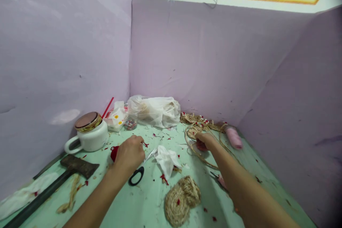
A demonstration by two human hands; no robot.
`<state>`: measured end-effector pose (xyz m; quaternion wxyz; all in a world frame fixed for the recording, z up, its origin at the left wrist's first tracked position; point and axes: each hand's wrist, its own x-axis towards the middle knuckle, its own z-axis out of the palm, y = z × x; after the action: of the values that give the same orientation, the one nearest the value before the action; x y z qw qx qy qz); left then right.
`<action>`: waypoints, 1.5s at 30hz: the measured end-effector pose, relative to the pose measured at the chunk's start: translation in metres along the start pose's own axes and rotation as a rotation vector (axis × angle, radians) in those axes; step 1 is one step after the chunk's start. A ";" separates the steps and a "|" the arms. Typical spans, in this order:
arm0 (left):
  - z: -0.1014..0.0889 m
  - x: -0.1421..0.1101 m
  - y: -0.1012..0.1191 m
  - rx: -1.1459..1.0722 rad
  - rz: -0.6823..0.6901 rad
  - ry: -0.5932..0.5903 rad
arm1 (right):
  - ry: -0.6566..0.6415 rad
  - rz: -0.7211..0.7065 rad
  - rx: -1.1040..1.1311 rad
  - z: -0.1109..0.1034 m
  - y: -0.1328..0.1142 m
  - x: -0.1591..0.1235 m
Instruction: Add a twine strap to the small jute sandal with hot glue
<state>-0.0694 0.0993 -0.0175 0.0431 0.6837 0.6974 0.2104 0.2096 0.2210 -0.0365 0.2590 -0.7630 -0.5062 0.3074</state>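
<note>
Blocking the view, left hand (130, 152) half-hides red bundle (114, 153)

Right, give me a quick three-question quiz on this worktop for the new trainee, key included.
1. True or false: the lid is off the white mug.

2. Which of these lies to the right of the right hand?
A) the axe
B) the pink spool
C) the white plastic bag

3. Fill in the blank: the black-handled scissors lie nearest the ___ hand.

Key:
1. False; the lid sits on the mug.
2. B
3. Left; the left hand is just beside them.
</note>
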 end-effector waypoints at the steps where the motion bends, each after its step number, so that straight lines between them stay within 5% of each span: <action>1: 0.006 0.000 0.002 0.011 0.037 -0.016 | -0.035 0.025 0.056 -0.005 -0.003 -0.004; 5: 0.026 0.009 0.007 0.049 0.121 -0.046 | -0.147 -0.021 0.313 -0.032 -0.019 -0.037; 9: 0.036 0.021 0.004 0.078 0.107 -0.061 | -0.221 -0.194 0.533 -0.043 -0.022 -0.103; 13: 0.033 0.021 0.004 0.039 0.072 -0.045 | -0.374 -0.244 0.747 -0.020 -0.011 -0.165; 16: 0.023 0.009 0.013 -0.041 0.040 -0.014 | -0.322 -0.237 0.856 0.005 0.000 -0.190; 19: 0.011 -0.012 0.028 -0.223 0.041 -0.067 | -0.385 -0.232 0.900 0.025 0.012 -0.199; 22: 0.004 -0.032 0.045 -0.810 -0.027 -0.265 | -0.411 -0.212 0.846 0.037 0.023 -0.200; 25: 0.001 -0.042 0.056 -1.040 -0.154 -0.408 | -0.383 -0.178 0.825 0.041 0.030 -0.199; 30: 0.004 -0.043 0.060 -1.047 -0.216 -0.431 | -0.405 -0.176 0.835 0.042 0.032 -0.197; 36: 0.005 -0.046 0.059 -0.970 -0.098 -0.450 | -0.332 -0.215 0.927 0.036 0.032 -0.198; 45: 0.002 -0.055 0.061 -1.078 -0.012 -0.672 | -0.318 -0.274 0.845 0.033 0.030 -0.203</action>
<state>-0.0086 0.0450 -0.0105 0.5991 0.5907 0.4457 0.3057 0.1432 0.0241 -0.0378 0.5043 -0.4603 -0.4660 0.5626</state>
